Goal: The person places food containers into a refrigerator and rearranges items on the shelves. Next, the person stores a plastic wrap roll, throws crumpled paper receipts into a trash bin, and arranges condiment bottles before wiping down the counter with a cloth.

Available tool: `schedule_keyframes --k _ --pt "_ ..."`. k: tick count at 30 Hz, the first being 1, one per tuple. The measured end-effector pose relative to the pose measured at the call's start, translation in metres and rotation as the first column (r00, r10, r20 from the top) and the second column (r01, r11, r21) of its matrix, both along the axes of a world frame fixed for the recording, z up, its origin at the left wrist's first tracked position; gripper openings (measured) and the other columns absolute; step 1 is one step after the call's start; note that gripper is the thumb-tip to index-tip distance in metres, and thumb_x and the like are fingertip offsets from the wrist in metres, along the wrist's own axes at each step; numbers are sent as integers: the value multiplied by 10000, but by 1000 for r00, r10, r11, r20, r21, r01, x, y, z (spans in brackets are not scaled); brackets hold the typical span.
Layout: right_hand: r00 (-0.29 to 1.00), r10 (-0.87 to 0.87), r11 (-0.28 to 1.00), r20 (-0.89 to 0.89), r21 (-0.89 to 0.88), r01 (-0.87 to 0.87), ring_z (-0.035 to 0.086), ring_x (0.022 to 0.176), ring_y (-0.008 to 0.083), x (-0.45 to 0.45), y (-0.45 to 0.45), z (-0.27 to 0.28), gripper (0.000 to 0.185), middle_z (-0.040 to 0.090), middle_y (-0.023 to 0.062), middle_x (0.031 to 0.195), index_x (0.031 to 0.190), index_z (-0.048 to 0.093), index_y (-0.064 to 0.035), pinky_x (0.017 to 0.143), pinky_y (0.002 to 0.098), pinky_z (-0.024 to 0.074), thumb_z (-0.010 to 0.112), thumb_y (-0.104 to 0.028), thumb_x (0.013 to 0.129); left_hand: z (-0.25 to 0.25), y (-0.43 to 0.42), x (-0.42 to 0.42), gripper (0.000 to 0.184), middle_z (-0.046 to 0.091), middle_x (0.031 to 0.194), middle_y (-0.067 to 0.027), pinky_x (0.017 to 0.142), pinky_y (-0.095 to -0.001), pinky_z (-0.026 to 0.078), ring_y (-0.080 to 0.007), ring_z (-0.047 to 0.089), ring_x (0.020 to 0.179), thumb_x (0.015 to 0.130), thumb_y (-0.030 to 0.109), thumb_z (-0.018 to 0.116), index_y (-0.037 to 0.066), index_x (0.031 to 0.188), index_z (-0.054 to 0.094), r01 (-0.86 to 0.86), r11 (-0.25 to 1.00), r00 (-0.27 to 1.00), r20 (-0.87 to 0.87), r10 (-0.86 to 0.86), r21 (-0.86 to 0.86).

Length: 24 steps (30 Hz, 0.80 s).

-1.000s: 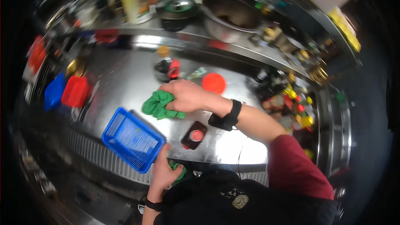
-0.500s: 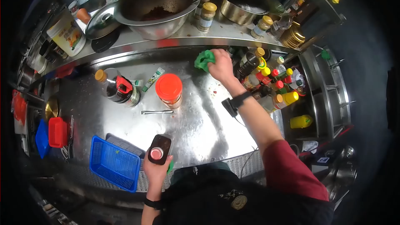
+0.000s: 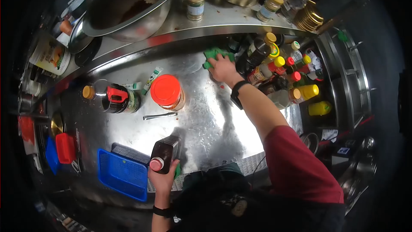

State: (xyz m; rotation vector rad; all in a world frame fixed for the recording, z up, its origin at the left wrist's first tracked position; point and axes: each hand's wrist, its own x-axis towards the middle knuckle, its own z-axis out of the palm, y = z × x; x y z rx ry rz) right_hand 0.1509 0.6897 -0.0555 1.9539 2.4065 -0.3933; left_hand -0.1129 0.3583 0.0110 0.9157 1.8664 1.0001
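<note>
My left hand (image 3: 162, 179) is closed round a dark bottle (image 3: 166, 149) with a pink cap, tilted with its cap toward me, near the front edge of the steel counter. A bit of green material (image 3: 177, 169) shows beside that hand; what it is I cannot tell. My right hand (image 3: 224, 69) holds a crumpled green cloth (image 3: 211, 59) down on the counter, its fingers spread over it, close below the shelf. Left of it stand a red-lidded jar (image 3: 166, 92) and a dark sauce bottle (image 3: 118, 97) with a red label or handle.
Several sauce bottles (image 3: 274, 66) crowd the counter's right side, close to my right forearm. A blue basket (image 3: 122, 174) sits at the front left. Metal tongs (image 3: 160, 116) lie before the jar. Overhead, the shelf (image 3: 206, 26) carries a large metal bowl (image 3: 146, 21) and spice jars.
My right hand has flattened from a bunched grip to spread fingers on the cloth. The bottle in my left hand has tipped, cap toward me. The camera view has shifted.
</note>
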Motion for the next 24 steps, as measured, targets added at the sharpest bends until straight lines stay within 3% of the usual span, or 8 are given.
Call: schedule_keyframes --k 3,5,9,13,17,19,22,24 --pt "999 -15 996 34 89 12 456 1134 360 9 -54 4 354 484 124 1196 1159 525 -218 865 590 402 566 -303 819 -2 -1 -5 395 639 909 -70 765 -291 503 -162 620 826 649 10 803 -23 993 613 60 998 998 -12 -60 21" --pt "997 -5 994 80 110 -3 477 1096 345 16 -92 5 337 496 122 1169 1135 532 -217 828 548 429 568 -284 807 5 2 -5 353 675 793 -78 697 -297 501 -159 643 737 646 141 844 -10 876 623 94 992 991 -103 -85 83" --pt "1000 13 995 9 96 -14 494 1022 347 37 -171 -2 322 504 114 1090 1088 539 -201 755 536 450 588 -255 774 6 2 -12 350 683 872 -84 729 -312 500 -181 654 795 649 114 821 5 935 652 144 987 980 -149 -133 64" --pt "996 41 999 -81 26 -39 504 987 385 78 -259 -7 342 507 124 1105 1071 564 -179 812 474 460 625 -173 734 8 2 -22 362 689 853 -117 711 -336 503 -227 668 784 645 171 825 3 916 655 179 981 965 -209 -160 75" --pt "975 79 991 -209 -90 -100 522 993 381 102 -273 3 335 531 139 1069 1038 574 -140 837 462 450 643 -132 709 -7 -2 -34 525 682 896 -140 736 -348 514 -283 669 837 592 167 855 5 1024 606 227 972 954 -214 -211 56" --pt "929 70 994 -363 107 -33 538 994 370 78 -252 2 323 548 147 1025 1010 576 -110 857 454 444 646 -91 696 -13 0 -37 578 677 933 -148 754 -363 518 -303 660 884 584 179 857 22 1074 593 237 970 951 -215 -221 49" --pt "947 -22 968 -321 229 100 470 1030 406 19 -185 17 381 478 190 1136 1072 545 -101 863 466 428 599 -27 701 -15 -1 -36 579 671 954 -144 754 -366 518 -311 656 887 593 174 849 36 1091 587 245 964 948 -233 -217 100" --pt "952 77 871 -296 485 80 471 989 400 -5 -113 22 357 474 189 1080 1053 539 -80 814 457 441 595 -25 705 -15 0 -37 585 663 976 -143 762 -366 515 -314 649 906 600 171 843 46 1107 579 274 961 921 -277 -273 -36"
